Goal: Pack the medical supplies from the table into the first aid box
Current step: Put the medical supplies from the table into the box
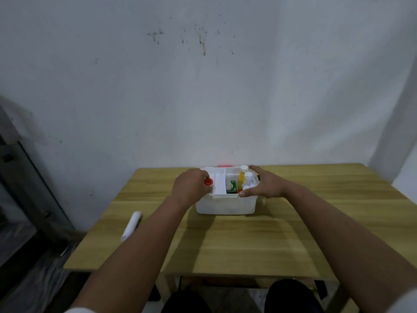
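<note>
Both hands' fingers grip the first aid box (pixel 225 205): left (pixel 189 185) pinching a red-capped item (pixel 208 181), right (pixel 262 186) spread.

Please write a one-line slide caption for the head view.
Both hands, left and right, at the open first aid box; white tube left on the table.

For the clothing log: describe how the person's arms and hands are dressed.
Both forearms are bare from wrist to near the elbow. The left hand and the right hand wear no gloves, and no rings, watch or bands are visible. A white sleeve edge shows at each bottom corner of the view, by the upper arms.
</note>
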`<state>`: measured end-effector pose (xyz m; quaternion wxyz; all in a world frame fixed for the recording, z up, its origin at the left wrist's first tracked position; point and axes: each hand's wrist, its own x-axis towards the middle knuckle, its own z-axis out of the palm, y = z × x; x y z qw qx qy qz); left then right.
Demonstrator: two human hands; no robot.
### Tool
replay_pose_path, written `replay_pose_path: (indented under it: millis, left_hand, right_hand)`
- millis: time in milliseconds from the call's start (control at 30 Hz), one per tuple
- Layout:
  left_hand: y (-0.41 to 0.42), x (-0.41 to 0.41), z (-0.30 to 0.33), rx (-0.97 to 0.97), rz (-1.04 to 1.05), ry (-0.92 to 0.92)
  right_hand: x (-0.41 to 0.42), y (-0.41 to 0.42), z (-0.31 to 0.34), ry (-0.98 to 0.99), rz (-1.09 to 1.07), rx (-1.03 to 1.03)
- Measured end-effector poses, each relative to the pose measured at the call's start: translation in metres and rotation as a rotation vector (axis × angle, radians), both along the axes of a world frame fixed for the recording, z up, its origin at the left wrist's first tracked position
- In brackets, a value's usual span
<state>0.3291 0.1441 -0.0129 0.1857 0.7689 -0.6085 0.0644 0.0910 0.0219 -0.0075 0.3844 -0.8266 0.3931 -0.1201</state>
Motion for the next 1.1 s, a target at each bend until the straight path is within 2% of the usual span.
replay_pose_path:
  millis: [333, 433, 500, 600, 633, 700, 767, 833, 933, 967, 1100]
  left_hand:
    - [-0.016, 0.003, 0.009, 0.196, 0.056, -0.080]
    - [-0.014, 0.010, 0.015, 0.232, 0.043, 0.059]
    - [-0.008, 0.015, 0.022, 0.155, 0.055, 0.190]
    - [0.010, 0.038, 0.030, 0.008, 0.192, 0.260]
    - [0.018, 0.050, 0.030, 0.039, 0.261, 0.232]
    - [0.040, 0.074, 0.026, 0.258, 0.406, 0.118]
    - [0.065, 0.103, 0.013, 0.459, 0.557, 0.094]
    - [0.086, 0.138, -0.008, 0.565, 0.681, 0.189]
    - [0.103, 0.166, -0.036, 0.692, 0.672, 0.331]
    - [0.104, 0.168, -0.041, 0.674, 0.655, 0.356]
    - [0.094, 0.142, -0.031, 0.354, 0.587, 0.510]
  right_hand:
    - [0.000, 0.000, -0.001, -0.015, 0.005, 0.018]
    - [0.000, 0.000, -0.001, -0.015, -0.006, 0.008]
    - [0.000, -0.001, -0.002, -0.026, 0.002, 0.009]
    - [0.001, -0.001, -0.003, -0.037, 0.011, 0.011]
    - [0.001, -0.002, -0.004, -0.041, 0.013, 0.010]
    - [0.001, -0.002, -0.005, -0.051, 0.013, 0.007]
    - [0.001, -0.001, -0.004, -0.054, 0.020, 0.010]
    - [0.001, -0.002, -0.003, -0.061, 0.011, 0.016]
    - [0.002, -0.004, -0.007, -0.069, -0.001, 0.030]
    - [0.002, -0.003, -0.007, -0.069, -0.002, 0.034]
    - [0.000, 0.001, -0.003, -0.069, -0.005, 0.026]
